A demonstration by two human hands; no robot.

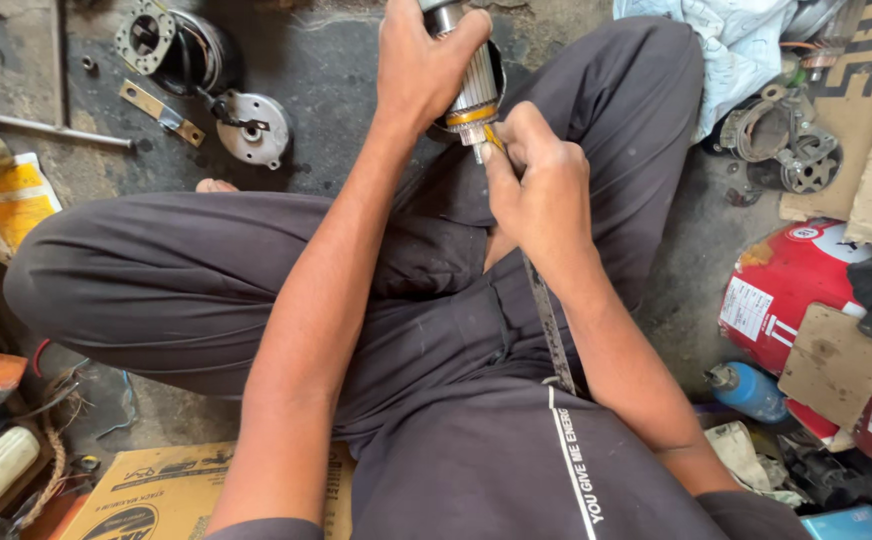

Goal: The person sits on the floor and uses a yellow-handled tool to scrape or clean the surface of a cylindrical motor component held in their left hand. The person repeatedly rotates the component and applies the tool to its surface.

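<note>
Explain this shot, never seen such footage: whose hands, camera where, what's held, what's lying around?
One picture, from a camera worn on a person's head, looking down at their own crossed legs in dark grey trousers on a grimy floor. The left hand grips a ribbed silver motor armature with an orange band. The right hand presses a thin flat metal strip against its lower end. On the floor: a round silver motor end cover, a red cylinder and a flattened yellow cardboard box.

Grimy floor (336, 70) bears motor cover (253, 128); metal rod (56, 131); red cylinder (786, 290).
</note>
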